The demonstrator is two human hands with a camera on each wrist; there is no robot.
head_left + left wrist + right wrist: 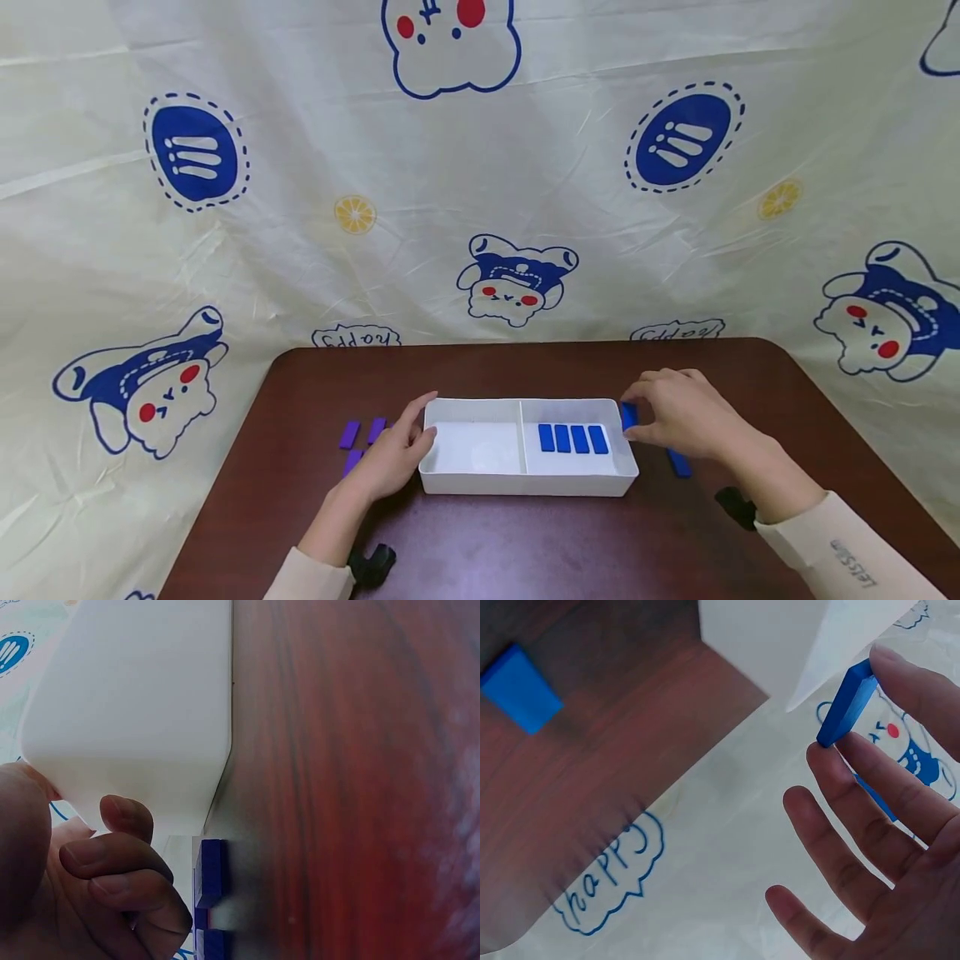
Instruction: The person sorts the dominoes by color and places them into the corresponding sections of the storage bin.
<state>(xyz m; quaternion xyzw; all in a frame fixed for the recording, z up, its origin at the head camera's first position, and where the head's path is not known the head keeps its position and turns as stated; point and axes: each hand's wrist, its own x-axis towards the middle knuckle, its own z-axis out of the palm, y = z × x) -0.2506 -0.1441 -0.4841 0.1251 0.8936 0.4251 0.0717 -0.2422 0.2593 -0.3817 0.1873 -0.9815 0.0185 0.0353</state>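
Observation:
A white two-compartment box [472, 485] stands on the table. Several blue blocks [563, 438] lie in a row in its right compartment; the left one shows only its white floor. At the box's left end my left hand [393, 454] grips the wall, thumb at the rim and the other fingers curled by the outer side in the left wrist view. My right hand [678, 412] pinches another blue block [847, 701] between thumb and fingertips, just outside the box's right end. That block is tilted, raised at about rim height.
One more blue block [678, 463] lies on the table below the right hand. Purple blocks [349, 434] lie left of the box, partly behind the left hand. The brown table [525, 542] meets a printed white cloth [300, 275] at its far edge. Dark straps circle both wrists.

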